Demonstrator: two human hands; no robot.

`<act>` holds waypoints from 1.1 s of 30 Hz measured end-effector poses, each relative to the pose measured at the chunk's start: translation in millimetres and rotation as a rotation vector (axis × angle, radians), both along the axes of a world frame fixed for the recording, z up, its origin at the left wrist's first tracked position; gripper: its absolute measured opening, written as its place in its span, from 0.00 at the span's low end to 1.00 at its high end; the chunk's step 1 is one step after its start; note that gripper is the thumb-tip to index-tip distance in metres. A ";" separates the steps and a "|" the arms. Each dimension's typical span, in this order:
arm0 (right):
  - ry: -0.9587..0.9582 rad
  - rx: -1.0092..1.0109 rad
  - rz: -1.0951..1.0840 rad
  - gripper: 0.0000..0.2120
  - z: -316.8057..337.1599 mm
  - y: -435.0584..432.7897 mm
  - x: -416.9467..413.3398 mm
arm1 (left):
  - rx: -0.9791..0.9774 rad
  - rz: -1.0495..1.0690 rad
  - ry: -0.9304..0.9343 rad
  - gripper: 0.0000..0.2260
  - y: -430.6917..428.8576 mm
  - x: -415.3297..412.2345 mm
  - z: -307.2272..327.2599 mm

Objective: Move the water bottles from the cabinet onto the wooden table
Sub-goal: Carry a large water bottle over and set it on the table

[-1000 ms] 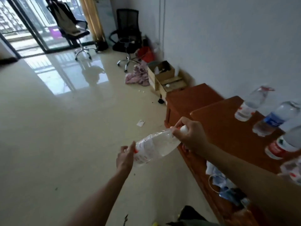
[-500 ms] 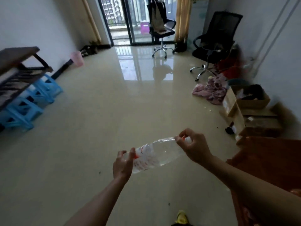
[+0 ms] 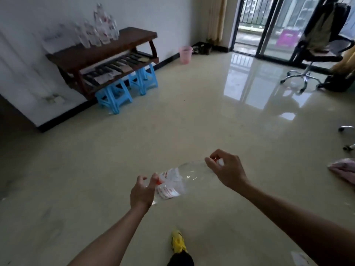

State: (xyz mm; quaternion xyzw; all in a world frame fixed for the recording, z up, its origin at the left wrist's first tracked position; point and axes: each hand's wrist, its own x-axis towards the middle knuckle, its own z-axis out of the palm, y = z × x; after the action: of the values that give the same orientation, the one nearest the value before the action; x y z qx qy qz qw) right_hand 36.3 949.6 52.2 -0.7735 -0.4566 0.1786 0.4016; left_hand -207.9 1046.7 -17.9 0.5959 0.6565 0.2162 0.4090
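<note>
We carry one water bottle [image 3: 178, 181] low in the middle of the frame, lying nearly level between both hands; its long axis runs from lower left to upper right, base toward the left hand [image 3: 143, 191] and cap toward the right hand [image 3: 226, 170]; the left hand cups the labelled base end, fingers curled round it, while the right hand pinches the neck just under the white cap; both are grasping the bottle, neither is slack.

The worktop [image 3: 107, 48] we are heading for, a dark wooden one, stands against the wall in the upper left of the frame, well apart from the hands and up-left of them; so the bottle's base end and the left hand are the nearer to it. A cluster of bottles [image 3: 98, 29] already stands at its left, blurred; the right part of its top looks bare, which we judge the likeliest landing spot. Blue stools [image 3: 124, 89] sit under its lower shelf; a pink bin [image 3: 185, 54] stands by the wall beyond it.

Between us and the worktop lies open glossy floor [image 3: 192, 121], with nothing in the way; the office chair [image 3: 317, 52] is off at the upper right; a yellow shoe [image 3: 178, 244] shows at the bottom edge.
</note>
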 end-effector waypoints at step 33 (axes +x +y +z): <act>0.005 0.076 0.346 0.10 36.1 902.3 166.6 | 0.036 0.384 -0.026 0.45 800.4 146.0 30.3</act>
State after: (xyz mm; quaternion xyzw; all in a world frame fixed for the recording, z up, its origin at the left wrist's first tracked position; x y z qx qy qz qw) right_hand 202.9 1851.9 88.3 -0.6671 -0.5883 0.2295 0.3952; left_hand -61.8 1847.1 12.5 0.4639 0.7488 0.3097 0.3581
